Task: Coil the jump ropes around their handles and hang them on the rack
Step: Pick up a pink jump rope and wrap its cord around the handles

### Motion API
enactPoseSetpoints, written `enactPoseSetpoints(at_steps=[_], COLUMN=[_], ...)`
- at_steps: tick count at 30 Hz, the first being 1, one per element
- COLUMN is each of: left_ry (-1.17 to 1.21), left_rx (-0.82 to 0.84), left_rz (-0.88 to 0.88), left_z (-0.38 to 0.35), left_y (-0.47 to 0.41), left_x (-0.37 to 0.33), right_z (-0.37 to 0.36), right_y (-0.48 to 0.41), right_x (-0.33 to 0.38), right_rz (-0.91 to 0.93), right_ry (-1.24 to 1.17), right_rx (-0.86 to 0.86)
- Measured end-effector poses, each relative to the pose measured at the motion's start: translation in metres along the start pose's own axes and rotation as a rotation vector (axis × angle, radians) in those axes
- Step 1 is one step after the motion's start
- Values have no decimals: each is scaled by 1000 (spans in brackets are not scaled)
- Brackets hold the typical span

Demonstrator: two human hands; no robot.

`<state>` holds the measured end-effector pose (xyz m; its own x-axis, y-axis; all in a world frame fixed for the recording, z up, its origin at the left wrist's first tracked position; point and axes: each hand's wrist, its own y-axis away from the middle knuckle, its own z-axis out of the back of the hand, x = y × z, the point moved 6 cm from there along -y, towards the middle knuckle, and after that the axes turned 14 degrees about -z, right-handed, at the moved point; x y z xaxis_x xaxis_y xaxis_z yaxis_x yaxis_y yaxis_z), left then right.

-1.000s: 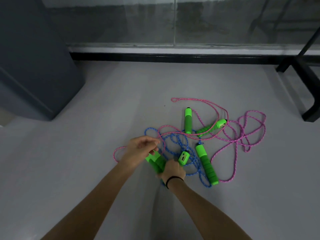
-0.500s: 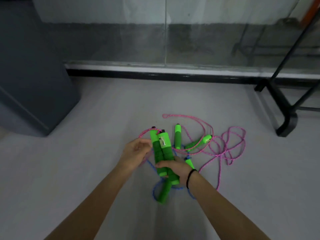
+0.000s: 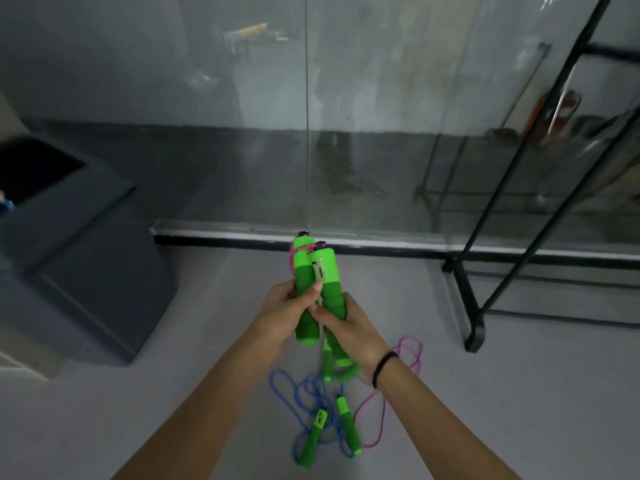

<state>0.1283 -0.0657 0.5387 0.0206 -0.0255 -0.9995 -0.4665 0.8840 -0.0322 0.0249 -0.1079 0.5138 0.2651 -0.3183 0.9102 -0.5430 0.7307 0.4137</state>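
On the floor (image 3: 104, 393) the blue rope (image 3: 298, 403) lies uncoiled. Above it, left hand (image 3: 280, 317) and right hand (image 3: 349, 327) clasp the pink rope's handles (image 3: 313, 282), barely wound. Beyond, the rack (image 3: 502, 237) holds no rope yet.

Left hand (image 3: 280, 315) and right hand (image 3: 353, 329) gripping two upright green jump-rope handles (image 3: 313, 271), blue rope (image 3: 294, 396) on floor, black rack (image 3: 491, 271) at right

Both hands (image 3: 311, 317) have lifted the two green foam handles (image 3: 313, 282) up off the grey floor (image 3: 519, 393), pink rope (image 3: 410, 355) trailing down.
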Motion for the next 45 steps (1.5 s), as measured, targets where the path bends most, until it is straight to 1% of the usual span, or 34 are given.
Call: enactPoseSetpoints(at_steps=[5,8,10,12,16,18,20,22,24,25,26,27,29,30,31,32,33,34,35,36,37,38,40,42,44,45], left_ry=[-11,48,93,139,182,213,244,218,184,182,179,166,135,131,127,120,113,114,116,113,105,97,93,84,-20,-140], left_rx=[54,117,147,156,142,161,201,253,323,365,411,455,544,589,639,697,753,803,846,877,895,898,857,780,672,603], left_rz=[13,50,42,40,-59,-67,-60,-67,-76,-71,-65,-54,-41,-37,-39,-49,-61,-78,-103,-131,-159,-182,-216,-257,-289,-308], left_z=[-15,-25,-33,-38,-42,-41,-41,-40,-37,-34,-31,-27,-18,-14,-11,-10,-8,-7,-6,-4,-3,0,8,19,26,28], left_y=[9,17,20,20,19,21,24,28,33,37,40,43,51,54,57,60,62,62,61,58,56,54,48,41,33,28], left_x=[-161,-234,-282,-320,-374,-390,-403,-414,-424,-430,-435,-439,-447,-450,-453,-456,-460,-463,-467,-470,-474,-478,-489,-501,-507,-506], right_z=[25,41,50,50,35,32,30,28,27,26,30,41,74,83,88,86,76,60,45,32,24,19,20,20,16,12], right_y=[80,118,137,153,177,186,194,200,204,208,212,215,223,231,227,222,214,207,204,204,204,204,199,198,206,216], right_x=[158,243,292,328,353,362,370,376,381,383,385,388,399,406,410,415,415,411,406,401,397,390,374,354,339,339], right_rz=[131,161,183,234,260,257,262,269,265,249,230,221,278,342,397,442,419,343,277,243,242,257,290,251,221,232], right_ry=[-186,-310,-380,-383,-285,-242,-216,-185,-77,14,111,182,226,172,85,-25,-130,-224,-293,-331,-338,-329,-273,-147,125,325], right_rx=[-109,-230,-288,-317,-278,-245,-215,-227,-223,-208,-235,-335,-658,-737,-688,-538,-333,-107,72,192,232,235,134,9,-93,-132])
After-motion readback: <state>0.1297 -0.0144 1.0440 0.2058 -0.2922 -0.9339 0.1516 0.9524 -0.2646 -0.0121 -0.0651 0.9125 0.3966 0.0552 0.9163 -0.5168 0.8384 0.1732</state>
